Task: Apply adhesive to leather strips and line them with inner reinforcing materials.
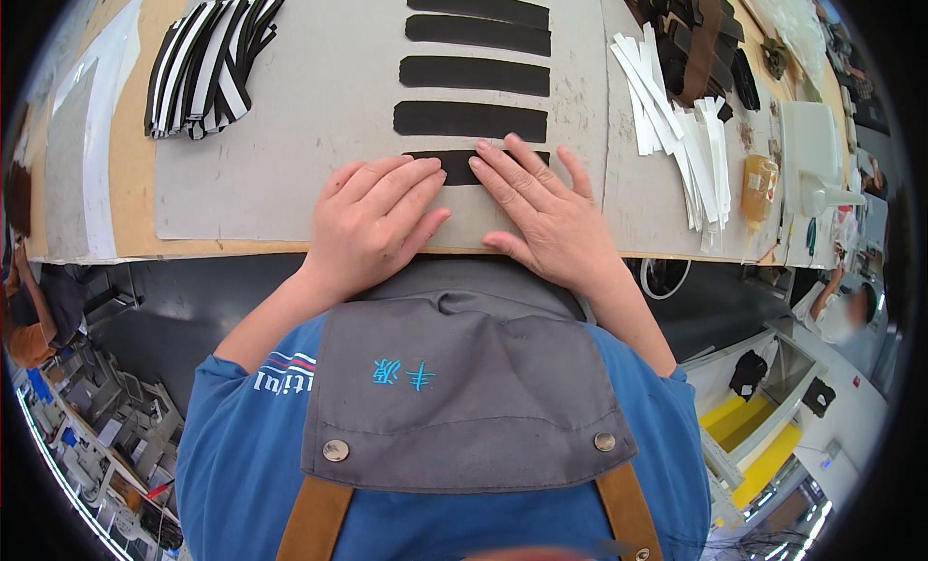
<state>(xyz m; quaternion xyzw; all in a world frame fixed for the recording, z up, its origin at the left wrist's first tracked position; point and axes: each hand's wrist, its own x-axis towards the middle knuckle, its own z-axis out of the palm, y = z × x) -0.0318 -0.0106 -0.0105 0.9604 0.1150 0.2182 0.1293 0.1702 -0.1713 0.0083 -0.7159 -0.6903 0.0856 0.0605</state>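
Resting open, gripping nothing, on the nearest black strip (457,171): left hand (375,215), right hand (549,211); further black strips (474,75) already laid toward 12 o'clock, white strips (694,165) seemingly unused at 2.

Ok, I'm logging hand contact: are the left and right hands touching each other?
Apart. The head view shows the nearest black strip and grey work surface between the left hand and right hand.

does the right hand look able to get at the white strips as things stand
Probably yes: the right hand lies open at the nearest black strip, gripping nothing, and only grey work surface shows between it and the white strips.
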